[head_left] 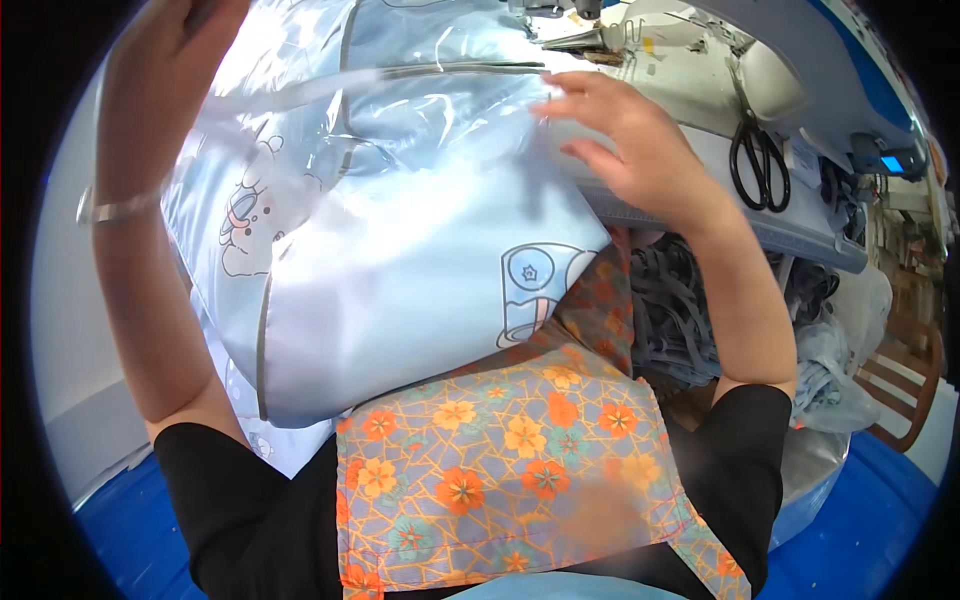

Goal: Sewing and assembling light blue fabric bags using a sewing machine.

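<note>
A large light blue cloth [420, 290] with printed cartoon figures spreads over the work surface and hangs down in front of me. Clear, glossy plastic sheeting [420, 110] lies over its far part, and dark grey binding edges the pieces. My right hand [625, 135] is over the right edge of the cloth, near the sewing machine's needle area. Its thumb and fingers are apart, with nothing seen between them. High at the left, my left hand [190, 35] is raised by the plastic; the picture's edge cuts off its fingers, so its grip is hidden.
A white and blue sewing machine [845, 45] arches over the far right. Black-handled scissors [758, 165] lie on its bed. Below the bed hang bundles of dark grey strips [680, 310], beside a clear plastic bag [835, 360]. A wooden chair [900, 385] stands at the right.
</note>
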A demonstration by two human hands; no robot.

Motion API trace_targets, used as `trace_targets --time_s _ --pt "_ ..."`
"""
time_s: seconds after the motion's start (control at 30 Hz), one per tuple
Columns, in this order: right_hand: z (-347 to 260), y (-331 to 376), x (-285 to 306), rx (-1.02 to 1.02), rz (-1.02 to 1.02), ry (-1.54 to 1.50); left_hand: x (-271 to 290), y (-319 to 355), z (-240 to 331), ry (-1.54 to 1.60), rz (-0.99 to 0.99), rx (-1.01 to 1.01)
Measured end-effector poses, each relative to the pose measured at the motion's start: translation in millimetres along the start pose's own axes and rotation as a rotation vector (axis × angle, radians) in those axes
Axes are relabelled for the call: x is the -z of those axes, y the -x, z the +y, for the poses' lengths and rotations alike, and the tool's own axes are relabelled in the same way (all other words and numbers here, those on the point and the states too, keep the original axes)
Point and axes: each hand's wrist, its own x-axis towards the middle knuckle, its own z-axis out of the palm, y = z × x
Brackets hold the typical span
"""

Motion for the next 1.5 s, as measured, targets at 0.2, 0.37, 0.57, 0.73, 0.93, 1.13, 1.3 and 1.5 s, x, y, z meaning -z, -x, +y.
trace_targets --time_s 0.2,0.37,0.57,0.73,0.93,1.13,1.3,1.5 --pt "-24.1 -42.7 15.6 -0.396 0.181 -0.483 -37.5 56.0 120.7 0.770 -0.744 -0.229" --pt "-20.3 -16.9 20.6 -0.066 -0.162 -0.220 -62.5 75.5 101.3 0.714 -0.717 -0.065" --pt "-18.9 -12.8 11.9 -0.288 -0.252 -0.248 -46.9 83.1 122.1 0.817 -0.632 -0.275" --pt "-11.4 -37.3 10.4 -0.370 0.114 -0.518 -92.3 67.4 118.2 0.763 -0.360 -0.244" --pt "-21.7 -37.9 -14.2 -0.434 0.530 -0.793 -169.5 10.1 46.1 0.311 -0.276 0.071" --pt "-16.0 -3.1 -15.7 -0.253 0.204 -0.447 -195.8 16.9 28.4 0.372 -0.318 0.105" --pt "-12.6 3.7 -24.4 -0.020 0.006 -0.277 -198.8 17.9 26.1 0.406 -0.166 0.038" --pt "-9.9 -12.9 -24.1 -0.092 0.161 -0.067 -205.4 21.5 14.6 0.151 -0.303 -0.028"
